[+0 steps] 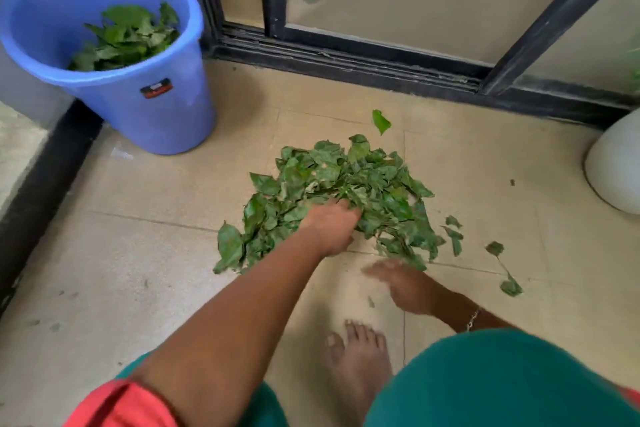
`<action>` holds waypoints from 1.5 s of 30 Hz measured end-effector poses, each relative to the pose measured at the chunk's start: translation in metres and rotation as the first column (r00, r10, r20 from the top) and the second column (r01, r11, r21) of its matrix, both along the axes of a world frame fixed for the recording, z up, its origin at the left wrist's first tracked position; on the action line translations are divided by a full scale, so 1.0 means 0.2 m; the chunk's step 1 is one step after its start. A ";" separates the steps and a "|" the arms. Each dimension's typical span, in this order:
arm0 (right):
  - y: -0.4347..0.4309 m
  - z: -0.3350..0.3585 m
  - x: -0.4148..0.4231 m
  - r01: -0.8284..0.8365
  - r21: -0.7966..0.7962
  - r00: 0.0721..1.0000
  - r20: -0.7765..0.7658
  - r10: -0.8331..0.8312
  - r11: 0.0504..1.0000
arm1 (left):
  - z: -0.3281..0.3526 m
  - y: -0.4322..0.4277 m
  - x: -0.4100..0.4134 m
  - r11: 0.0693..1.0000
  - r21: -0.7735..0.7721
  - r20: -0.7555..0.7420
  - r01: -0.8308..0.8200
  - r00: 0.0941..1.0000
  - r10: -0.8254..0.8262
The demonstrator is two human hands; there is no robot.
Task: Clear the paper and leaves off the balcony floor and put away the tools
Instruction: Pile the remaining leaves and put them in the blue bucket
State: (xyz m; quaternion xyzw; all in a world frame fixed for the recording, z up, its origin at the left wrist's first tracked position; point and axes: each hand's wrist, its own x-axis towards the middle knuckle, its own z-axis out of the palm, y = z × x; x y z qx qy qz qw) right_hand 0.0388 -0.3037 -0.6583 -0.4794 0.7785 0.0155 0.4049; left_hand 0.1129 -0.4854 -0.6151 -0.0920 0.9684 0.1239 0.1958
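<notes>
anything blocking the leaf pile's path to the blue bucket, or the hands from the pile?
Nothing visible. The left hand is in the leaf pile, and the right hand is at its near edge. Only bare floor lies between the pile and the blue bucket, whose open top holds leaves.

head-worn wide-angle view, forward and steeply down at the balcony floor (pixel 138 253) (close over it)

Loose heap of green leaves (pixel 363 180) on the floor (pixel 138 253) — few strays (pixel 381 121) alongside; more inside the blue bucket (pixel 166 121)
</notes>
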 end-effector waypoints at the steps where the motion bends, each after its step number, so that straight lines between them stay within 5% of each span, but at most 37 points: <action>1: 0.00 -0.03 -0.01 0.222 -0.204 0.972 -0.024 -0.232 0.953 | -0.02 0.01 0.00 0.999 -0.007 0.005 0.042 0.999 -0.042; 3: 0.04 -0.07 -0.02 0.608 -0.466 0.711 -0.038 -0.702 0.642 | -0.05 0.05 0.00 0.993 -0.003 0.020 0.116 0.993 -0.116; 5: 0.08 -0.12 0.01 0.842 -0.406 0.366 -0.051 -0.929 0.354 | -0.10 0.11 0.03 0.973 -0.001 0.071 0.232 0.970 -0.232; 6: 0.08 -0.15 0.04 0.915 -0.295 0.270 -0.059 -0.961 0.275 | -0.12 0.14 0.04 0.950 0.003 0.109 0.312 0.944 -0.311; 8: 0.02 -0.20 0.06 0.946 -0.167 0.270 -0.063 -0.961 0.277 | -0.19 0.21 0.04 0.882 0.007 0.174 0.472 0.868 -0.466; 13: -0.27 -0.21 -0.07 0.820 -0.167 0.560 0.043 -0.827 0.547 | -0.31 0.33 -0.01 0.702 -0.023 0.159 0.712 0.695 -0.701; 15: -0.24 -0.19 -0.17 0.789 -0.227 0.601 0.090 -0.794 0.571 | -0.33 0.35 -0.05 0.684 -0.113 0.099 0.721 0.693 -0.714; 18: 0.04 -0.17 -0.29 0.839 -0.450 0.355 0.023 -0.935 0.307 | -0.37 0.36 -0.12 0.694 -0.102 0.126 0.712 0.702 -0.701; 20: 0.30 -0.20 -0.32 0.896 -0.419 0.109 -0.119 -0.987 0.150 | -0.37 0.36 -0.14 0.716 -0.119 0.154 0.688 0.725 -0.672; 22: 0.49 -0.24 -0.33 0.951 -0.295 0.009 -0.269 -0.963 0.091 | -0.41 0.36 -0.13 0.739 -0.102 0.186 0.666 0.743 -0.643; 24: 0.54 -0.29 -0.36 0.972 -0.199 0.066 -0.294 -0.954 0.128 | -0.43 0.34 -0.12 0.741 -0.102 0.214 0.663 0.743 -0.635; 26: 0.48 -0.32 -0.39 0.942 -0.197 0.212 -0.282 -0.936 0.273 | -0.43 0.32 -0.12 0.723 -0.120 0.217 0.680 0.729 -0.649; 28: 0.34 -0.33 -0.37 0.822 -0.290 0.431 -0.247 -0.868 0.490 | -0.43 0.30 -0.12 0.729 -0.130 0.207 0.672 0.738 -0.643; 30: 0.20 -0.31 -0.31 0.709 -0.431 0.565 -0.124 -0.815 0.557 | -0.41 0.29 -0.13 0.744 -0.144 0.200 0.653 0.755 -0.624; 33: 0.13 -0.26 -0.37 0.729 -0.487 0.460 -0.174 -0.871 0.482 | -0.35 0.27 -0.14 0.799 -0.161 0.167 0.579 0.814 -0.557; 36: 0.20 -0.23 -0.54 0.840 -0.292 0.370 -0.306 -0.877 0.456 | -0.30 0.21 -0.11 0.884 -0.216 0.130 0.415 0.909 -0.396; 45: -0.48 -0.22 -0.42 0.666 -0.165 0.703 -0.187 -0.686 0.728 | -0.30 -0.04 0.06 0.953 -0.277 0.116 0.122 0.989 -0.093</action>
